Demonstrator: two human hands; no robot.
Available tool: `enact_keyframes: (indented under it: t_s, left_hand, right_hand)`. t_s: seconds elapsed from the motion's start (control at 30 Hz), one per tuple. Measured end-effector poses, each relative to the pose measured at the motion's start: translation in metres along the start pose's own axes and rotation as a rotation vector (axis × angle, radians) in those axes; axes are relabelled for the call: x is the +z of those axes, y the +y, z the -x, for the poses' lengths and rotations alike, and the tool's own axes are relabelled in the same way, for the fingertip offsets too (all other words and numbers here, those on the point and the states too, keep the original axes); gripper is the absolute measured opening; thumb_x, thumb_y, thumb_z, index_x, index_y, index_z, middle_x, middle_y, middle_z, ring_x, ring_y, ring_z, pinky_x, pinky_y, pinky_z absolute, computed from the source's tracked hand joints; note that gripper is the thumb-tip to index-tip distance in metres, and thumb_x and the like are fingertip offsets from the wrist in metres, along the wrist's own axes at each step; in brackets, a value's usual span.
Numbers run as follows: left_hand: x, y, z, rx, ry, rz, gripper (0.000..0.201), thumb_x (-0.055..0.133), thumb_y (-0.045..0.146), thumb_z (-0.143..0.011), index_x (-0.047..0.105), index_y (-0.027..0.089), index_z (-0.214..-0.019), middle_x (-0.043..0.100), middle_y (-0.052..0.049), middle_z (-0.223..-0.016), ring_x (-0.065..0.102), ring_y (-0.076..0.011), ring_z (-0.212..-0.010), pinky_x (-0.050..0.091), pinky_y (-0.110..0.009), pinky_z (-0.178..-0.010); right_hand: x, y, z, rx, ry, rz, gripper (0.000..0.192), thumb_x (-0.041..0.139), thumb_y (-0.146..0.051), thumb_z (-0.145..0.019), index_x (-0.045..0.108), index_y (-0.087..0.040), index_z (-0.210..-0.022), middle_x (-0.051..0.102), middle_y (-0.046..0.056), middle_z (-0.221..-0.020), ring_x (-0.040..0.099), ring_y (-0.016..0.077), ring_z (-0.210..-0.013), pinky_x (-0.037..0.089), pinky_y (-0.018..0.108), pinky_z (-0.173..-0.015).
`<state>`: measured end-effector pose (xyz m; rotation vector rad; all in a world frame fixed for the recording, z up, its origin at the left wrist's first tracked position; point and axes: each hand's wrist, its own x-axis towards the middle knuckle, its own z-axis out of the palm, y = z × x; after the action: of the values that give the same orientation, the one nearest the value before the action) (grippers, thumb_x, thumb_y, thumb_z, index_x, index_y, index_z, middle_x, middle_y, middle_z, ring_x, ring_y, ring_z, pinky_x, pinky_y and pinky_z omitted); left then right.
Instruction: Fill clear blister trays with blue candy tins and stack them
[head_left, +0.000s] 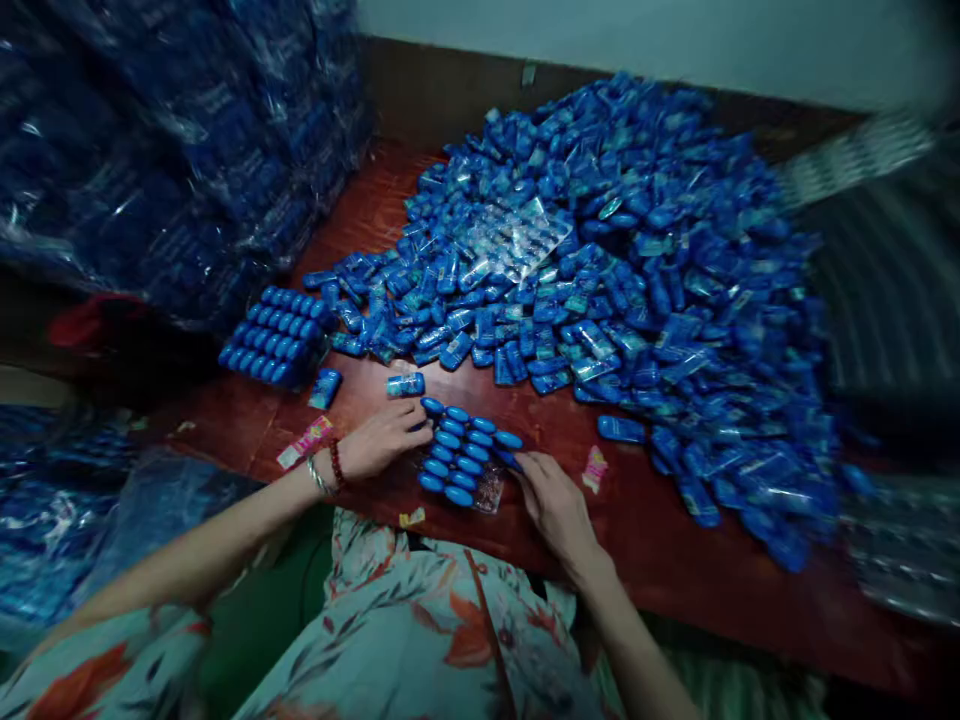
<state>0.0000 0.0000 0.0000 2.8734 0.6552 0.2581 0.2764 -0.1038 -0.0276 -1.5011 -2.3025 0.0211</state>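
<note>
A small block of blue capsule-shaped packets (463, 452) stands in rows on a clear plastic sheet near the front edge of the red-brown table (652, 530). My left hand (382, 440) presses against the block's left side, bracelets on its wrist. My right hand (553, 500) touches the block's right side, fingertips on the end packets. Whether either hand grips a packet is hard to tell. A single blue packet (405, 384) lies just beyond my left hand.
A huge heap of loose blue packets (637, 270) covers the table's far and right side. A finished block of packets (279, 335) sits at the left. Wrapped blue bundles (172, 150) stack high at the left. Small pink wrappers (306, 442) lie near my wrists.
</note>
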Motion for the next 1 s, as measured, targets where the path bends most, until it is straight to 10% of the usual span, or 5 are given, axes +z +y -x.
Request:
enact_keyframes:
  t_s: [0.47, 0.67, 0.8, 0.9, 1.0]
  left_hand:
    - [0.016, 0.03, 0.002, -0.186, -0.005, -0.112, 0.025, 0.034, 0.017, -0.092, 0.054, 0.013, -0.106, 0.055, -0.011, -0.098, 0.049, -0.0197, -0.085, 0.047, -0.033, -0.075]
    - [0.037, 0.037, 0.017, -0.35, 0.348, 0.032, 0.039, 0.034, 0.012, -0.09, 0.043, 0.019, -0.128, 0.046, -0.012, -0.119, 0.05, -0.0184, -0.1, 0.048, -0.031, -0.081]
    - [0.029, 0.006, 0.037, -0.767, 0.551, 0.025, 0.037, 0.04, 0.02, -0.09, 0.045, 0.02, -0.127, 0.048, -0.012, -0.116, 0.051, -0.0207, -0.104, 0.046, -0.036, -0.088]
    - [0.011, -0.027, 0.046, -1.202, 0.248, -0.142, 0.036, 0.042, 0.028, -0.09, 0.05, 0.013, -0.121, 0.052, -0.017, -0.109, 0.054, -0.0274, -0.1, 0.047, -0.041, -0.083]
    - [-0.002, -0.045, 0.041, -1.343, -0.096, -0.158, 0.038, 0.041, 0.027, -0.089, 0.046, 0.011, -0.123, 0.052, -0.018, -0.107, 0.059, -0.0288, -0.093, 0.049, -0.038, -0.072]
  right_hand:
    - [-0.023, -0.008, -0.055, -0.287, -0.453, 0.244, 0.026, 0.042, -0.005, -0.085, 0.057, -0.016, -0.102, 0.059, 0.008, -0.083, 0.054, 0.018, -0.073, 0.042, 0.028, -0.063]
    - [-0.014, -0.003, -0.025, -0.049, -0.134, 0.181, 0.034, 0.04, -0.017, -0.091, 0.048, -0.016, -0.124, 0.065, 0.008, -0.094, 0.061, 0.0158, -0.074, 0.043, 0.026, -0.064]
    - [-0.027, -0.003, -0.03, 0.115, 0.08, 0.147, 0.032, 0.045, -0.027, -0.092, 0.052, -0.017, -0.121, 0.068, 0.007, -0.094, 0.063, 0.015, -0.075, 0.041, 0.024, -0.067]
    - [-0.033, -0.011, -0.08, 0.077, -0.013, 0.009, 0.025, 0.042, -0.027, -0.093, 0.061, -0.019, -0.107, 0.068, 0.006, -0.09, 0.063, 0.0155, -0.078, 0.041, 0.024, -0.068]
    - [-0.018, -0.03, -0.149, -0.058, -0.324, -0.065, 0.023, 0.044, -0.019, -0.09, 0.061, -0.018, -0.106, 0.066, 0.01, -0.098, 0.06, 0.0204, -0.091, 0.042, 0.026, -0.066]
